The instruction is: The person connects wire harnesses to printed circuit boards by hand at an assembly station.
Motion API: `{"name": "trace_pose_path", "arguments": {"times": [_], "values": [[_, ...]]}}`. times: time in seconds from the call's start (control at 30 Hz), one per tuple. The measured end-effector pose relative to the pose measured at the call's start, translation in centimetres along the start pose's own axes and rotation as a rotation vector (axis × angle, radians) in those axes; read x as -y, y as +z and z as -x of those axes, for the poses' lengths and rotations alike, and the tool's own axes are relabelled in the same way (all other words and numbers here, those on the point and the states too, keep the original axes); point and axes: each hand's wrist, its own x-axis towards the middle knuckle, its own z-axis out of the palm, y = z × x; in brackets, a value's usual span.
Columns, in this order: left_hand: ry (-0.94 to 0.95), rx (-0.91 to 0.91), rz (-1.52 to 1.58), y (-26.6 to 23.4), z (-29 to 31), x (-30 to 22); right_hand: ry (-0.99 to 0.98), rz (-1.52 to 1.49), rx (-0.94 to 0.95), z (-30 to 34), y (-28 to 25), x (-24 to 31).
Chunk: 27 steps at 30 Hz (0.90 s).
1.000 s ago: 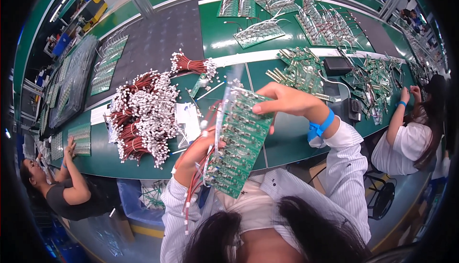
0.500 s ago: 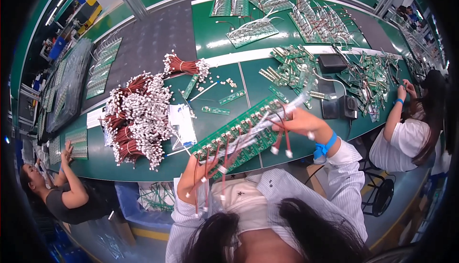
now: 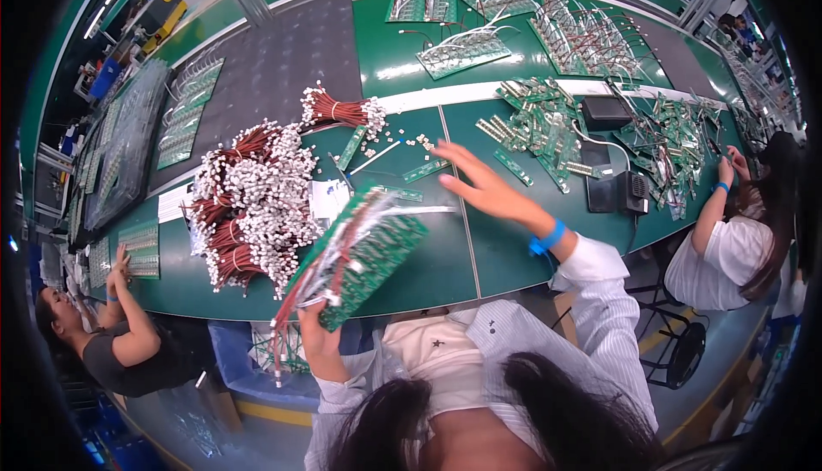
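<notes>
My left hand [image 3: 318, 334] grips the lower end of a green circuit board panel [image 3: 368, 257], tilted above the bench's front edge. Red-brown and white wires with small white plugs run along the panel and dangle past my left hand. Over the bench to the right of the panel, my right hand [image 3: 488, 190] is off it, fingers stretched out and holding nothing. Under and beyond that hand lie a small board strip [image 3: 425, 170] and scattered tiny white connectors [image 3: 419, 140]. My left fingers are partly hidden behind the panel.
Bundles of red-brown wires with white plugs [image 3: 253, 205] are heaped at left. Piled board strips [image 3: 544, 128] and black boxes [image 3: 605, 113] stand at right. Wired panels [image 3: 467, 50] lie at the back. Co-workers sit on both sides, at a left panel [image 3: 139, 248] and the right pile.
My right hand has let go of the panel and its wires and moved left with fingers spread. The panel has swung to a steeper slant, its far end now further left, still in my left hand.
</notes>
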Motion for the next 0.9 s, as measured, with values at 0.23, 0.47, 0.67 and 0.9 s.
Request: {"name": "trace_pose_path", "arguments": {"times": [0.23,0.47,0.67,0.9], "values": [[0.086,-0.219,0.099,-3.6,0.7,-2.2,-0.208,0.604,-0.263,-14.4,4.8,-3.3],[0.187,-0.452,0.151,-5.1,2.8,-2.8,-0.028,0.976,-0.052,-19.8,8.0,-3.7],[0.169,-0.494,0.145,-7.9,2.5,-3.8,0.230,0.692,0.045,-19.3,8.4,0.0],[0.195,-0.405,0.184,-6.4,1.1,-4.5,0.227,0.547,0.264,-16.5,9.2,2.7]]}}
